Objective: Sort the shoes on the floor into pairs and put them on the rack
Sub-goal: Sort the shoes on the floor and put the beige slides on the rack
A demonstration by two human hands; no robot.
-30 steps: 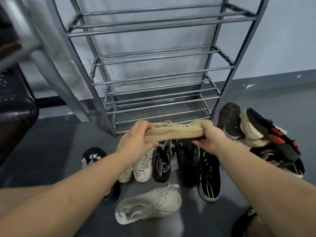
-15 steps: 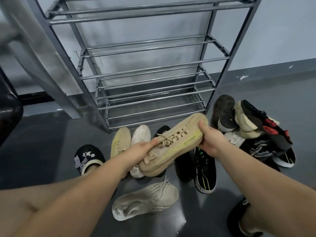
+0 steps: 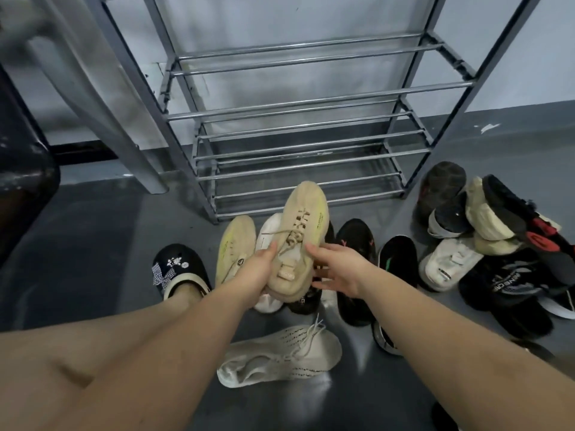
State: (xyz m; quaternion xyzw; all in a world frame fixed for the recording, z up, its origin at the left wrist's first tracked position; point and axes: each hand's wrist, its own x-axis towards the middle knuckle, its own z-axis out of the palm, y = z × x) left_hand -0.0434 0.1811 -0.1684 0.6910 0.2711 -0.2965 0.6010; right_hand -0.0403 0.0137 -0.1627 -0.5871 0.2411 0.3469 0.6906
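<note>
My left hand (image 3: 256, 269) grips the heel end of a beige knit sneaker (image 3: 300, 231), which is upright with its toe pointing at the metal shoe rack (image 3: 298, 150). My right hand (image 3: 337, 269) is just beside the sneaker's right side with fingers spread, holding nothing. A matching beige sneaker (image 3: 236, 244) lies on the floor directly left of the held one. A white shoe (image 3: 269, 237) sits partly hidden behind the held sneaker. Black sneakers (image 3: 357, 244) lie to the right. A pale knit sneaker (image 3: 280, 356) lies on its side near me.
A heap of several black, white and cream shoes (image 3: 485, 237) sits at the right of the rack. My foot wears a black slipper with a bow (image 3: 177, 269) at the left. A grey chair leg (image 3: 102, 98) slants down left of the rack. The rack's shelves hold nothing.
The beige sneaker has turned from sole-up and sideways to upright with its toe toward the rack. My right hand has let go of its toe and opened beside it.
</note>
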